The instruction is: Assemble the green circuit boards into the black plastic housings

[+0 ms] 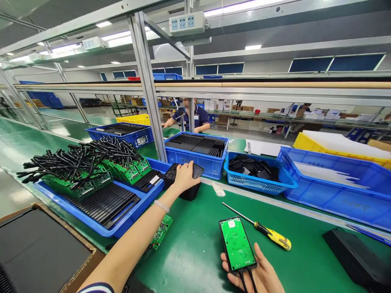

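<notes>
My right hand [256, 272] holds, from below, a green circuit board [237, 244] lying in a shallow black plastic case; two black cables run down from its near end. My left hand [185, 176] is stretched forward, its fingers curled over a flat black plastic cover [198, 171] on top of a small dark stack. Just right of the board lies a screwdriver [273, 235] with a yellow and black handle. Beneath my left forearm another green circuit board [162, 232] rests on the bench, partly hidden.
A blue tray [114, 232] at left carries black panels and boards with bundled black cables [67, 162]. Beyond stand blue bins [195, 165] and a blue basket [259, 185] of black parts. A black block [354, 256] lies right. A metal post [149, 89] rises ahead; a person [200, 118] sits opposite.
</notes>
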Available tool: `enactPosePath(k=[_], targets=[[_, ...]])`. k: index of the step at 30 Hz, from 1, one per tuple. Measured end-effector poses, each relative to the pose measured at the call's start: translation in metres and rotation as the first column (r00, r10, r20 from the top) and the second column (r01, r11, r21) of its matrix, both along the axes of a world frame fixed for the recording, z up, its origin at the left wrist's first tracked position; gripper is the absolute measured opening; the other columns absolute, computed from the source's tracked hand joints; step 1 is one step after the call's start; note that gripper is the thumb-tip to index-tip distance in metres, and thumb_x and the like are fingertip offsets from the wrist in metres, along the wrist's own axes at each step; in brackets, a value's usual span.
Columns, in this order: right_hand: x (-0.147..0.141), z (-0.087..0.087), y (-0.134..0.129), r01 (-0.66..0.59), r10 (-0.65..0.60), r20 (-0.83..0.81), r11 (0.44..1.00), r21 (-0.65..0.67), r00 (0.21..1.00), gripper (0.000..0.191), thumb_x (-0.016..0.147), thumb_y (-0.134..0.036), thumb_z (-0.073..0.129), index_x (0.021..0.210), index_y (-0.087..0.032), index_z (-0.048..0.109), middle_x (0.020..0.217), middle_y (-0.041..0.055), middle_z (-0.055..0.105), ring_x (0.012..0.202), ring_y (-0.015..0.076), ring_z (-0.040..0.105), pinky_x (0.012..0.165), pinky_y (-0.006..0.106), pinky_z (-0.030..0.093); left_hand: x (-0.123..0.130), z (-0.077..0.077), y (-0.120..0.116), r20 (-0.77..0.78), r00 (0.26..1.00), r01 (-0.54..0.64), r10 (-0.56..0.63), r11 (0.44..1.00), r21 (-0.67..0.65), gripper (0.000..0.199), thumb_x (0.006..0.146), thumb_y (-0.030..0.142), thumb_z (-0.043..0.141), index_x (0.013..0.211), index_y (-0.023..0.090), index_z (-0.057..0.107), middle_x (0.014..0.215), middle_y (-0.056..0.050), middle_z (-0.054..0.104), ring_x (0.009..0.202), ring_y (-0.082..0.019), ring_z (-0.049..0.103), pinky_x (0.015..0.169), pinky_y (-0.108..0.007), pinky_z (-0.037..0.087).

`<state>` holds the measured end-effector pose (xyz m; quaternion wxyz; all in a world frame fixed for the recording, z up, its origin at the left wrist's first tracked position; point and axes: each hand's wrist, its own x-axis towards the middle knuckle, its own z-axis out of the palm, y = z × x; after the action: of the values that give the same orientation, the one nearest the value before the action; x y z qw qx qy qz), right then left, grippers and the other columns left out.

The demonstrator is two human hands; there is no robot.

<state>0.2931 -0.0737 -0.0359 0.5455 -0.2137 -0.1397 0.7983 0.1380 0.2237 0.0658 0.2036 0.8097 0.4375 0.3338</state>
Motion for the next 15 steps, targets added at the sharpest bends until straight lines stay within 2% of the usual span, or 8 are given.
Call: enactPosePath(k=[2,3,5,6,8,11,13,15], targets=[[0.000,0.003,-0.001,0.031,-0.031,0.002,0.999,0.012,1.000,0.077,0.073,-0.071,0.068,0.121,-0.010,0.065,0.124,0.0179,0.063,0.114,0.0286,0.060,0.100,0.038,0.044,-0.001,0.004,-0.014,0.188,0.982,0.014,0.006,0.995,-0.104,0.093,0.058,0.029,0.077,0.142,0.014,0.040,0.144,-0.018,0.039,0.133,-0.040,0.038,0.114,-0.053,0.022],[0.001,0.006,-0.001,0.046,-0.046,0.004,0.999,0.019,0.999,0.078,0.073,-0.071,0.068,0.121,-0.010,0.065,0.124,0.0182,0.063,0.115,0.0291,0.060,0.101,0.039,0.043,-0.002,0.004,-0.024,0.282,0.959,0.035,0.014,0.985,-0.168,0.095,0.059,0.033,0.078,0.143,0.014,0.038,0.145,-0.017,0.037,0.134,-0.039,0.037,0.113,-0.050,0.026],[0.001,0.014,-0.002,0.077,-0.078,0.014,0.997,0.026,0.997,0.078,0.074,-0.071,0.067,0.121,-0.010,0.066,0.124,0.0187,0.064,0.115,0.0302,0.059,0.102,0.040,0.042,-0.004,0.001,-0.048,0.452,0.891,0.128,0.031,0.940,-0.316,0.083,0.065,0.043,0.074,0.137,0.014,0.045,0.138,-0.015,0.047,0.129,-0.035,0.045,0.109,-0.045,0.036],[0.001,0.018,-0.003,0.093,-0.094,0.024,0.995,0.025,0.995,0.077,0.074,-0.071,0.067,0.121,-0.010,0.066,0.123,0.0187,0.064,0.115,0.0306,0.059,0.103,0.041,0.042,-0.005,-0.003,-0.062,0.520,0.853,0.194,0.045,0.897,-0.396,0.073,0.070,0.047,0.070,0.131,0.012,0.051,0.130,-0.014,0.055,0.123,-0.033,0.052,0.103,-0.044,0.043],[0.001,0.026,-0.006,0.124,-0.125,0.050,0.992,0.016,0.991,0.073,0.075,-0.068,0.068,0.119,-0.010,0.067,0.121,0.0182,0.065,0.114,0.0315,0.060,0.105,0.045,0.039,-0.008,-0.014,-0.092,0.612,0.785,0.330,0.097,0.770,-0.546,0.057,0.075,0.051,0.064,0.116,0.011,0.060,0.109,-0.015,0.067,0.102,-0.030,0.065,0.087,-0.042,0.053],[0.001,0.034,-0.009,0.199,-0.197,0.127,0.980,-0.006,0.972,0.066,0.074,-0.063,0.071,0.116,-0.012,0.070,0.118,0.0166,0.067,0.114,0.0325,0.060,0.109,0.049,0.035,-0.011,-0.033,-0.133,0.656,0.722,0.464,0.219,0.550,-0.694,0.044,0.075,0.046,0.066,0.098,0.009,0.065,0.089,-0.016,0.072,0.079,-0.028,0.070,0.075,-0.043,0.057],[-0.001,0.036,-0.011,0.277,-0.266,0.231,0.961,-0.019,0.936,0.065,0.072,-0.065,0.072,0.113,-0.014,0.072,0.117,0.0149,0.068,0.114,0.0328,0.060,0.109,0.050,0.036,-0.012,-0.041,-0.157,0.676,0.680,0.539,0.284,0.431,-0.724,0.044,0.078,0.048,0.061,0.096,0.009,0.066,0.091,-0.017,0.072,0.082,-0.029,0.071,0.077,-0.047,0.057],[-0.005,0.038,-0.010,0.358,-0.339,0.400,0.933,0.029,0.851,0.063,0.074,-0.065,0.070,0.118,-0.020,0.069,0.123,0.0113,0.065,0.117,0.0321,0.058,0.108,0.049,0.039,-0.010,-0.044,-0.177,0.740,0.565,0.681,0.366,0.300,-0.668,0.052,0.082,0.056,0.057,0.105,0.010,0.067,0.107,-0.017,0.071,0.099,-0.031,0.068,0.088,-0.050,0.053]])
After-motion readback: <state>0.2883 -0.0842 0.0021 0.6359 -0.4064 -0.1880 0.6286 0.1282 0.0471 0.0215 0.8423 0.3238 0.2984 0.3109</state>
